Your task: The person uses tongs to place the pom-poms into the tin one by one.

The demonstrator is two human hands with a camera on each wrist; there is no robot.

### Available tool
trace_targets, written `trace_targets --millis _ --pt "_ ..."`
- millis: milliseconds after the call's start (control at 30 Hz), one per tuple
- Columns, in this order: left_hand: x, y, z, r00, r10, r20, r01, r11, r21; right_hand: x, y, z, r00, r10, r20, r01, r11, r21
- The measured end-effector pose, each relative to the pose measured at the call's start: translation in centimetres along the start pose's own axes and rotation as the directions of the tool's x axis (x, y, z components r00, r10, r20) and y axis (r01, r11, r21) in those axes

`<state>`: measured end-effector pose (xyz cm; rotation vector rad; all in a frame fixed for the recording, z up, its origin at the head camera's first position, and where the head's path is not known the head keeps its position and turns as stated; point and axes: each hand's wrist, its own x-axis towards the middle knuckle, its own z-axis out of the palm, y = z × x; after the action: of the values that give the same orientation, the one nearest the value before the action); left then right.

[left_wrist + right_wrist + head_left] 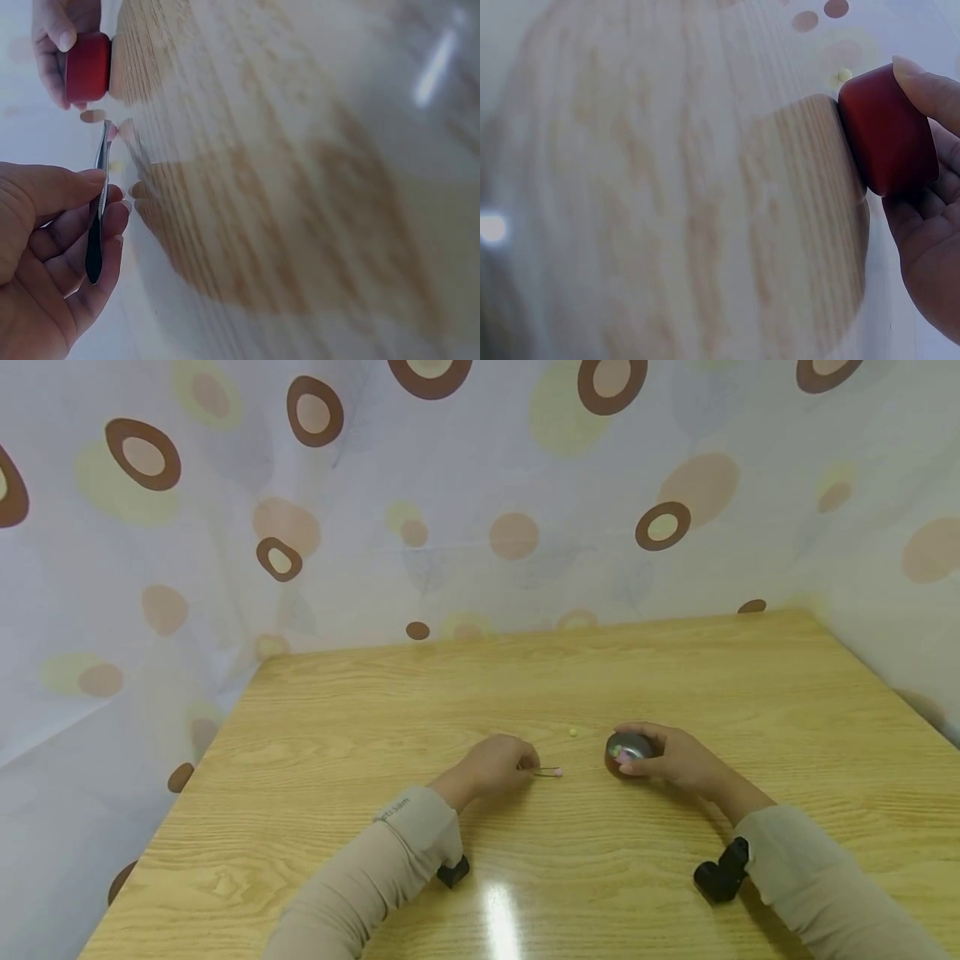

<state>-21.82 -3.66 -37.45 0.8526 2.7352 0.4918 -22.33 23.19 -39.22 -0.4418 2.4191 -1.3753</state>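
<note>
My left hand [498, 766] pinches a pair of tweezers [100, 195] between thumb and fingers, the tips pointing right. A small pink bead [558, 772] sits at the tweezer tips, close over the table. My right hand [675, 760] grips a small round bowl [617, 766], red outside [889, 131] and dark metallic inside, resting on the table. Several small pink and yellowish pieces [620, 753] lie in the bowl. Beyond the tweezers, a single yellow bead [573, 732] lies on the wood, left of the bowl.
The wooden table [337, 735] spreads around both hands. A pale curtain [465, 485] with brown and yellow round shapes hangs behind the table and along its sides. Black wrist mounts [720, 875] sit under the sleeves. Light glares off the front of the tabletop.
</note>
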Motion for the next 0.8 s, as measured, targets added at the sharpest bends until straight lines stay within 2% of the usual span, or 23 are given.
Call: trace_targets --millis 533,800 --pt "0.25 -0.23 0.09 0.999 0.018 -0.032 -0.018 1.0 0.0 0.19 0.3 -0.17 1.0 -0.019 0.001 0.019 0.999 -0.032" --pt "0.8 -0.31 -0.28 0.997 0.032 -0.066 -0.035 0.998 -0.049 0.4 0.59 -0.28 1.0 -0.02 0.006 0.021 0.999 -0.046"
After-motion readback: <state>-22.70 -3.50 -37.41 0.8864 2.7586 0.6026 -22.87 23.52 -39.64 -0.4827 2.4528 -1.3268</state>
